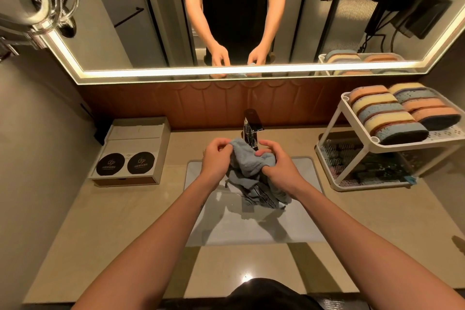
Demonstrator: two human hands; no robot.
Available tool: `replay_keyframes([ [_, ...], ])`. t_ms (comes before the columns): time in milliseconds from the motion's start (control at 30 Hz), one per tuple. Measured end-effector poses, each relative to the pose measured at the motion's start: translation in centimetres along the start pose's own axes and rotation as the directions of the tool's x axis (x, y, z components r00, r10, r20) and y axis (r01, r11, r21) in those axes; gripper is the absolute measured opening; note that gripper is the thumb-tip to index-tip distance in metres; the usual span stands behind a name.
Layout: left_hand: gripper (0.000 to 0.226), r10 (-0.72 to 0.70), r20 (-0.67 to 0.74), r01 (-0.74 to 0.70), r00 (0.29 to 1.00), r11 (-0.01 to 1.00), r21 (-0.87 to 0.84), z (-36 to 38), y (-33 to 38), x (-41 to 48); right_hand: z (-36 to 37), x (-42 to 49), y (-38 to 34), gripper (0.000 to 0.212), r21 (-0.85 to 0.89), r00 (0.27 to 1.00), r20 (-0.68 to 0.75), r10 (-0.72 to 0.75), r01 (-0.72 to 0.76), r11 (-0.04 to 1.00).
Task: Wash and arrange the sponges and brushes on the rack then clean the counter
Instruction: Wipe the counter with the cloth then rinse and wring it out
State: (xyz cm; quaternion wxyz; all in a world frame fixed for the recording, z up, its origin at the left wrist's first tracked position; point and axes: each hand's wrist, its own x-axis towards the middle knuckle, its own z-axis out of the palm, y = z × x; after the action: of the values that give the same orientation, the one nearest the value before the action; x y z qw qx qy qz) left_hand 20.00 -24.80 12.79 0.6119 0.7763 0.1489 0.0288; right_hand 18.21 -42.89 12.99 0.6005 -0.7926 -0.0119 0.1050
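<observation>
Both fists, left hand (pixel 216 158) and right hand (pixel 278 167), tight on a blue cloth (pixel 247 161), possibly wet, over the sink (pixel 292 224).

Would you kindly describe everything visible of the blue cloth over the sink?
The cloth is light blue-grey, soft and fluffy like microfibre, bunched and crumpled. The left hand pinches its upper corner and the right hand grips its middle. The rest hangs in folds over the sink, in front of the faucet.

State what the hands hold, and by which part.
A blue cloth: the left hand pinches its top corner, the right hand grips its bunched upper part.
</observation>
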Motion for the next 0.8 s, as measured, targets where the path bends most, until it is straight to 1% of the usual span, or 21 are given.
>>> replay_keyframes([
  [67, 0.016, 0.071, 0.046, -0.072, 0.996, 0.997, 0.015, 0.2, 0.5, -0.2, -0.2, 0.0, 0.4, 0.070, 0.001, 0.998, 0.044, 0.042, -0.042, 0.999],
  [133, 0.019, 0.145, 0.096, -0.150, 0.985, 0.988, 0.044, 0.6, 0.9, -0.5, -0.1, -0.1, 0.7, 0.071, 0.043, 0.993, 0.087, 0.078, -0.082, 0.996],
  [167, 0.021, 0.177, 0.120, -0.182, 0.977, 0.983, 0.031, 0.8, 1.1, -0.8, 0.0, -0.1, 0.8, 0.069, 0.061, 0.991, 0.097, 0.089, -0.095, 0.994],
  [233, 0.024, 0.214, 0.162, -0.218, 0.963, 0.976, 0.008, 1.2, 1.3, -1.3, 0.1, 0.1, 0.9, 0.058, 0.095, 0.987, 0.117, 0.113, -0.125, 0.988],
  [267, 0.023, 0.220, 0.181, -0.225, 0.959, 0.974, 0.011, 1.3, 1.3, -1.5, 0.2, 0.2, 0.9, 0.048, 0.100, 0.983, 0.131, 0.128, -0.141, 0.985],
  [300, 0.022, 0.223, 0.202, -0.231, 0.954, 0.973, 0.017, 1.4, 1.3, -1.7, 0.2, 0.4, 0.9, 0.036, 0.082, 0.980, 0.147, 0.135, -0.148, 0.985],
  [333, 0.021, 0.225, 0.223, -0.234, 0.948, 0.972, 0.015, 1.4, 1.3, -1.8, 0.2, 0.6, 0.9, 0.030, 0.059, 0.979, 0.152, 0.137, -0.148, 0.987],
  [433, 0.021, 0.242, 0.279, -0.258, 0.929, 0.966, 0.022, 1.3, 1.7, -2.0, -0.1, 1.0, 0.9, 0.034, 0.005, 0.991, 0.110, 0.071, -0.073, 0.997],
  [500, 0.023, 0.251, 0.300, -0.279, 0.920, 0.959, 0.056, 1.0, 2.0, -1.7, -0.1, 0.9, 0.6, 0.039, -0.014, 0.992, 0.124, 0.037, -0.035, 0.999],
  [567, 0.024, 0.269, 0.324, -0.320, 0.907, 0.940, 0.115, 0.6, 2.1, -1.3, -0.1, 0.9, 0.5, 0.049, -0.090, 0.991, 0.130, 0.020, -0.008, 0.996],
  [600, 0.024, 0.280, 0.345, -0.342, 0.896, 0.930, 0.135, 0.5, 2.1, -1.2, -0.1, 1.0, 0.4, 0.048, -0.132, 0.992, 0.127, -0.014, 0.031, 0.991],
  [633, 0.025, 0.288, 0.367, -0.361, 0.885, 0.921, 0.148, 0.3, 2.2, -1.2, -0.1, 1.1, 0.3, 0.043, -0.164, 0.990, 0.131, -0.052, 0.074, 0.984],
  [667, 0.026, 0.290, 0.378, -0.368, 0.879, 0.917, 0.152, 0.2, 2.2, -1.2, -0.1, 1.3, 0.2, 0.034, -0.186, 0.987, 0.143, -0.078, 0.104, 0.977],
  [700, 0.027, 0.290, 0.371, -0.366, 0.882, 0.918, 0.152, 0.1, 2.2, -1.3, -0.1, 1.4, 0.1, 0.023, -0.200, 0.984, 0.160, -0.081, 0.113, 0.973],
  [733, 0.027, 0.290, 0.357, -0.362, 0.888, 0.919, 0.155, 0.1, 2.2, -1.4, -0.1, 1.4, 0.0, 0.017, -0.204, 0.982, 0.174, -0.073, 0.108, 0.973],
  [800, 0.027, 0.297, 0.311, -0.372, 0.903, 0.903, 0.216, -0.1, 1.9, -1.5, -0.2, 1.4, -0.2, 0.017, -0.216, 0.986, 0.150, -0.067, 0.099, 0.971],
])
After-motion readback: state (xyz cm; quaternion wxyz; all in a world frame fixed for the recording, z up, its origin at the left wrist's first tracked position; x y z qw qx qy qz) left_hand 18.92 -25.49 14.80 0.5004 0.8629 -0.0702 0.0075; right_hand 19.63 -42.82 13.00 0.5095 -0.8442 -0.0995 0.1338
